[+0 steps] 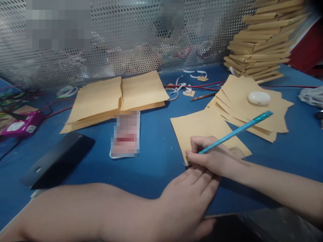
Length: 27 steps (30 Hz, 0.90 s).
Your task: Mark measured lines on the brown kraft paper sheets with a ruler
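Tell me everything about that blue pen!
The pen is slim and shiny teal, plastic by the look of it, with a slightly thicker, glittery end pointing up and to the right. It slants low over the table, its tip down at the near left corner of a brown paper sheet. The right hand grips it near the tip, so the tip itself is hidden by the fingers. The left hand lies flat just below, not touching the pen.

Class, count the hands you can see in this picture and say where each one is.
2. The right hand grips a teal pen on a brown envelope; the left hand lies flat just below it.
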### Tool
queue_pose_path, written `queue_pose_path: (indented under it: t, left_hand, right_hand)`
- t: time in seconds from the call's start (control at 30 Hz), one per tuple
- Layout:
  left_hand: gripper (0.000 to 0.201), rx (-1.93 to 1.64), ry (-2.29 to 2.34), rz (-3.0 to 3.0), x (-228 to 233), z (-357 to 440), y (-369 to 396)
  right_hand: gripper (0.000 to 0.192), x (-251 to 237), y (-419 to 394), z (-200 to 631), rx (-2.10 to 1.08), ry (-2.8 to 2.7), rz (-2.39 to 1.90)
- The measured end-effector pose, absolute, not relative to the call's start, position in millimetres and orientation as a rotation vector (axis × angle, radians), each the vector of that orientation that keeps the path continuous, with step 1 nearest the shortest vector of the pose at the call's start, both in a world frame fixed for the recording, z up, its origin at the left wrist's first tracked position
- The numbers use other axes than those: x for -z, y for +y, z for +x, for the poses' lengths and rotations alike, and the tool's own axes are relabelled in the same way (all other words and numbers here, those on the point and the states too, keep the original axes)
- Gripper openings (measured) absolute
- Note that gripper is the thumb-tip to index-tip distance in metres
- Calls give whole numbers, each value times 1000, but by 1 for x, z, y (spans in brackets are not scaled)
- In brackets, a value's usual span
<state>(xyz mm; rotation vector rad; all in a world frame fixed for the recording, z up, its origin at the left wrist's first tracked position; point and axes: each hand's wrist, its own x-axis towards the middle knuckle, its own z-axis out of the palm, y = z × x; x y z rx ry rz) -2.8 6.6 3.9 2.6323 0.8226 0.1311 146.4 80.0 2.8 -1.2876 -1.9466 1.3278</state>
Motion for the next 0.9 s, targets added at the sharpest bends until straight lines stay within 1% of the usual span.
queue_pose_path:
  t: [0.23,0.37,0.53,0.67,0.9]
  left_hand:
    - [76,-143,809,2629,0,-3,6]
    - [76,-145,808,2624,0,-3,6]
    - [79,-127,801,2621,0,-3,6]
    - [77,-140,803,2624,0,-3,6]
    - [75,-136,803,2629,0,-3,6]
  right_hand:
    - [23,-4,77,146,-1386,-1771,-1308]
    - [22,-5,77,147,-1332,-1829,-1321]
    - [23,-7,77,147,-1358,-1834,-1314]
    - [23,-8,77,146,-1384,-1826,-1317]
    - [23,-9,78,145,-1336,-1870,-1336]
